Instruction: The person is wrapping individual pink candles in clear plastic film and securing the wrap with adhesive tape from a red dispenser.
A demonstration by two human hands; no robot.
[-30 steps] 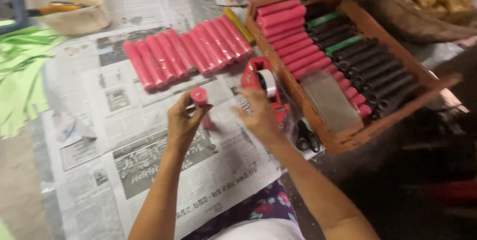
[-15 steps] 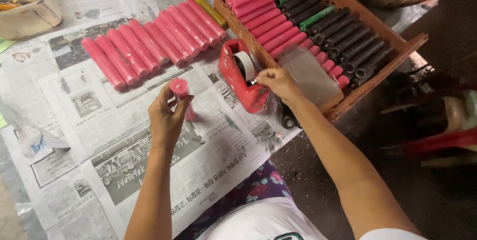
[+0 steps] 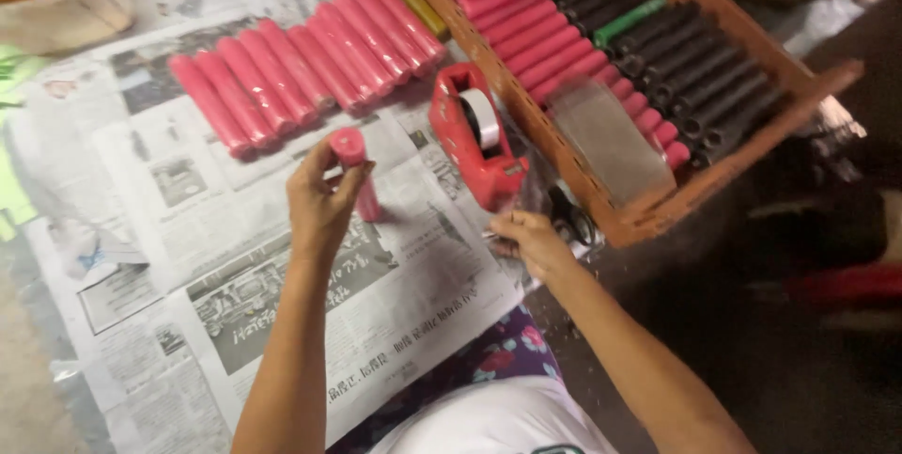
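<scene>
— So where does the pink cylindrical tube (image 3: 355, 170) sit?

— Upright in the left hand (image 3: 319, 205), over the newspaper sheets (image 3: 282, 275) spread across the surface. The fingers curl closed around its upper part, near the round end cap, and the lower end points down towards the paper.

— How would it handle?

— It looks light and fairly stiff, like a rolled paper or card tube with a smooth pink wrap. Probably a little slick, and it might dent if squeezed hard. A hold around the middle of the barrel seems safer than pinching the end.

— And the right hand (image 3: 528, 240)?

— It is low, just in front of the red desktop tape dispenser (image 3: 474, 139), fingers drawn together as if pinching something small. Whether a strip of clear tape is between them is too blurred to tell. It rests near the corner of the orange-brown wooden tray (image 3: 601, 214), close to a dark pair of scissors (image 3: 568, 219).

— What else is around?

— A row of matching pink tubes (image 3: 301, 73) lies side by side on the newspaper beyond the left hand. Inside the tray are more pink tubes, a bank of black tubes (image 3: 714, 87), a couple of green ones, and a flat grey sheet.
</scene>
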